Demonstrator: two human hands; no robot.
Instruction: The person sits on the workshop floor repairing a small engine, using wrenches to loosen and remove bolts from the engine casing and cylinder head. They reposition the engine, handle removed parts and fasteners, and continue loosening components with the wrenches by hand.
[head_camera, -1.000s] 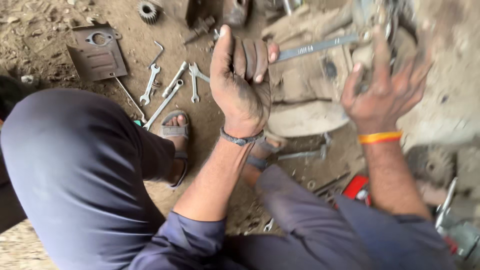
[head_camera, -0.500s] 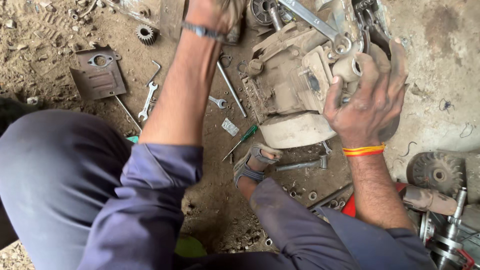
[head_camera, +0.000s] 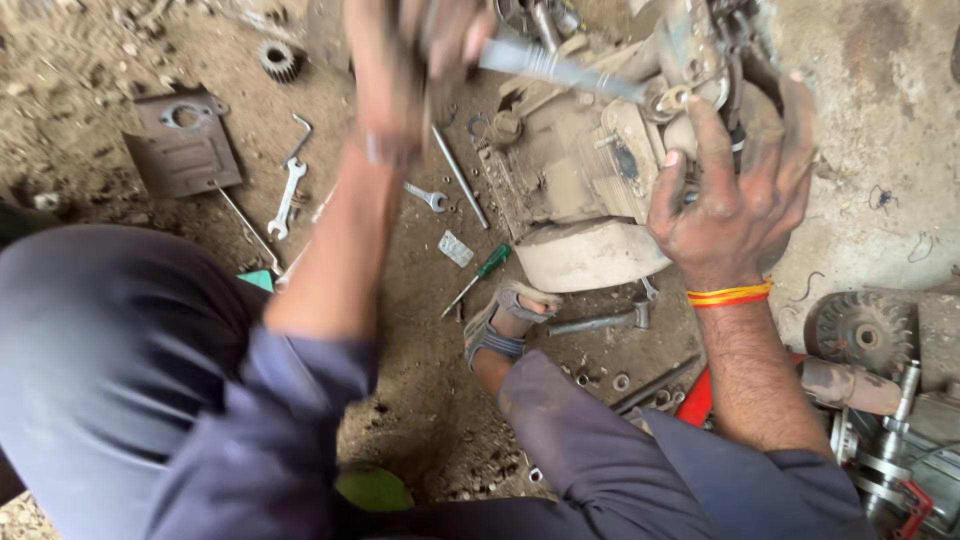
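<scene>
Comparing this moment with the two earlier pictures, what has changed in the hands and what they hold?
The left hand, open-palmed a second ago, reached up and away and now grips the near end of a long metal tool whose far end meets the engine casing. The right hand stayed pressed on the casing's right side. The spanners and green-handled screwdriver lie on the dirt as before.

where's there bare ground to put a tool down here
Bare dirt lies at upper left between the gear and the flat plate, and on the pale ground right of the engine. It is crowded around the spanners, the screwdriver and the foot.
</scene>
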